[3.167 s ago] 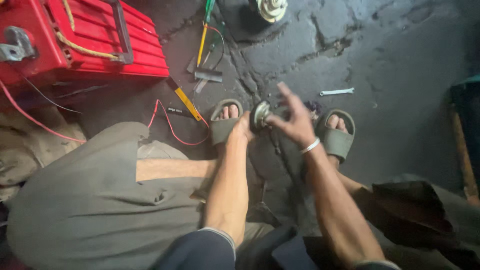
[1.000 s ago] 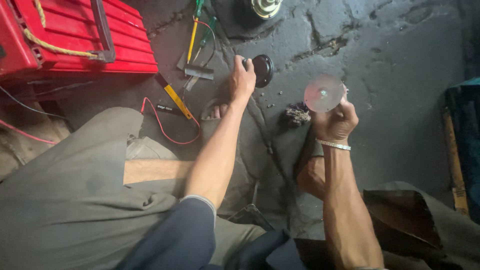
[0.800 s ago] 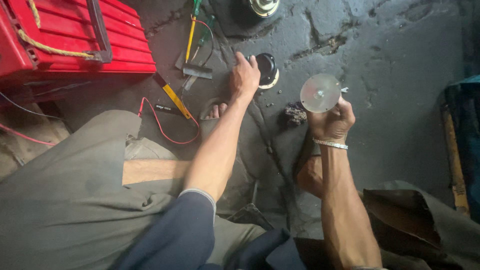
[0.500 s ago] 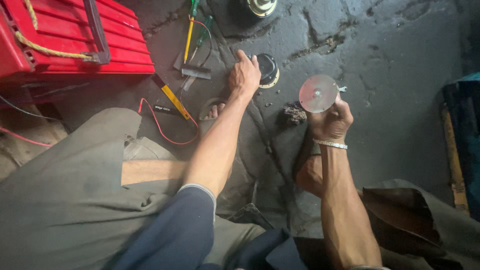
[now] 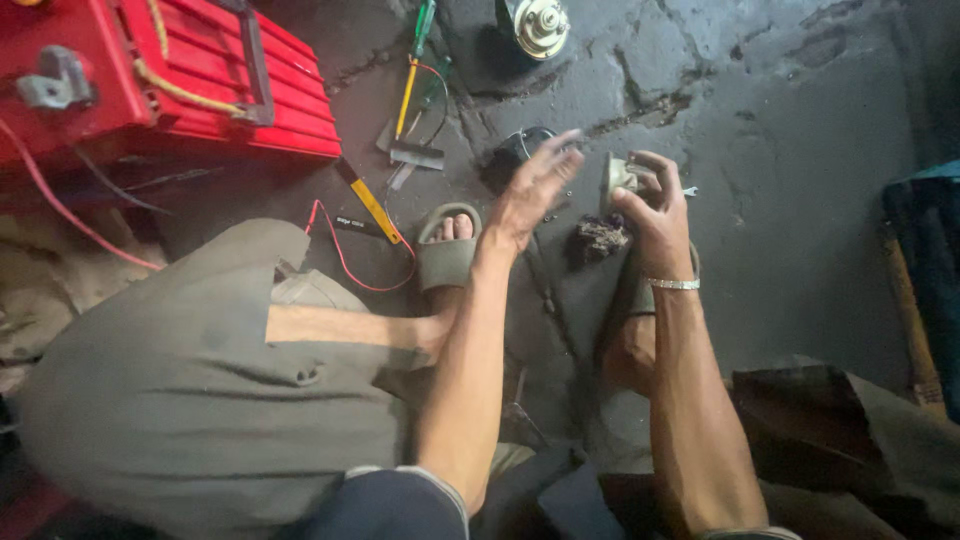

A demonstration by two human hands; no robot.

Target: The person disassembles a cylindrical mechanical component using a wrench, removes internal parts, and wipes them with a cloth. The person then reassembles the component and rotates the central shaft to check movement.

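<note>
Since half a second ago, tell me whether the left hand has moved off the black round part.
Yes. The left hand has lifted off the black round part on the floor and swung right, fingers spread, toward the metal disc in the right hand.

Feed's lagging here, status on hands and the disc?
Left hand open, empty, beside the disc. Right hand grips disc, edge-on. Dark round part on floor behind left hand.

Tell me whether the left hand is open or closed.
Open: the left hand has its fingers spread and holds nothing, beside the right hand gripping a metal disc.
</note>
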